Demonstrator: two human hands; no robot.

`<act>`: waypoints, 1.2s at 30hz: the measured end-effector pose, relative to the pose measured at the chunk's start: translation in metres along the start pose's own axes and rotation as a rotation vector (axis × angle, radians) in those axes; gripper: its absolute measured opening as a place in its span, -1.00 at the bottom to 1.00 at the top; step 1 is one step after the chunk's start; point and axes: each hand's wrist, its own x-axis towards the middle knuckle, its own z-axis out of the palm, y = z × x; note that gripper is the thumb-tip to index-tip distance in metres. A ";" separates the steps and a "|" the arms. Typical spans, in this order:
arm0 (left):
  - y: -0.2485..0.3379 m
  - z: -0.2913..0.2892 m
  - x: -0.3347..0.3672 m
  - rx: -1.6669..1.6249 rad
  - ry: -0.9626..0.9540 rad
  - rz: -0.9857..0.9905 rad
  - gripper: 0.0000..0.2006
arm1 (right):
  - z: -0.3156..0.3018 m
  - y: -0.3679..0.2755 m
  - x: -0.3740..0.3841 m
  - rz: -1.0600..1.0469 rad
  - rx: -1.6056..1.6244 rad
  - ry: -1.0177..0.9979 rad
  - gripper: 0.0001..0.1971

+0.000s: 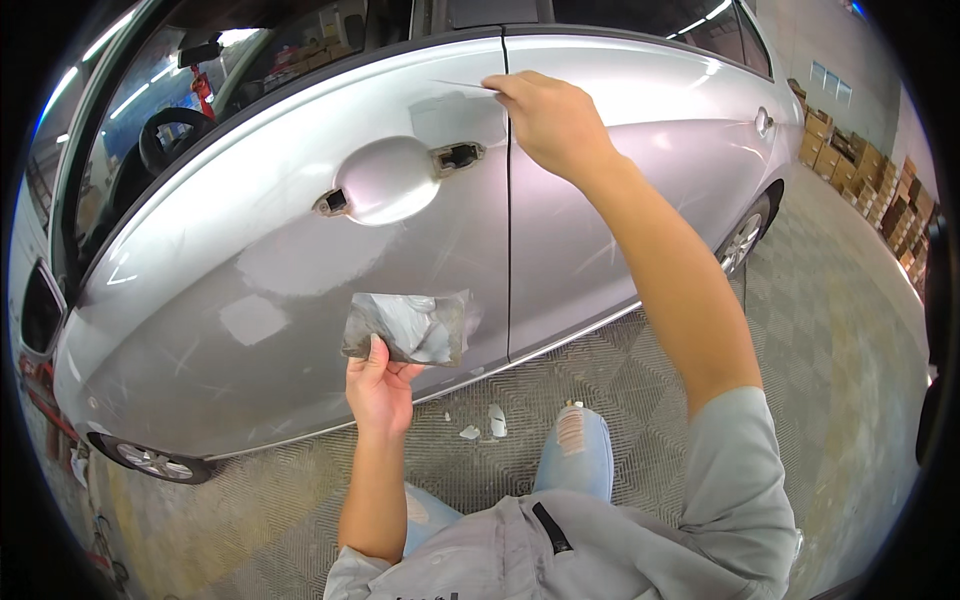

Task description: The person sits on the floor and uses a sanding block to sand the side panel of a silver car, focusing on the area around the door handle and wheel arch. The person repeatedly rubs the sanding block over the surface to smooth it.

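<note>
My left hand [378,385] grips a flat, smeared mixing plate [352,338] by its near edge, thumb on top. Grey putty [415,328] is spread over the plate. Up by the rear top of the silver car door [190,350], my right hand [555,125] pinches a thin putty spreader [457,84], seen almost edge-on. Whether its blade touches the metal I cannot tell. Just below it lies a grey filler patch [450,120]. The door's outer handle is off, leaving a round recess [385,185] between two openings. Lower down are two paler patches, one large [310,255] and one small [252,320].
The rear door [620,210] adjoins across a dark vertical gap. A side mirror [42,310] sticks out at the far left. White scraps [497,420] lie on the patterned floor [660,440] by my knee. Stacked cardboard boxes [850,160] line the wall at the right.
</note>
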 end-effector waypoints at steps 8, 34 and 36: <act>0.005 -0.014 -0.006 0.009 0.101 -0.030 -0.77 | 0.012 -0.019 0.034 -0.065 -0.217 -0.200 -0.57; -0.001 -0.036 -0.010 -0.057 0.057 -0.083 -0.80 | 0.008 -0.028 -0.024 -0.171 -0.277 -0.301 -0.49; 0.000 -0.034 -0.011 -0.062 0.051 -0.086 -0.80 | 0.007 -0.028 -0.031 -0.160 -0.221 -0.316 -0.50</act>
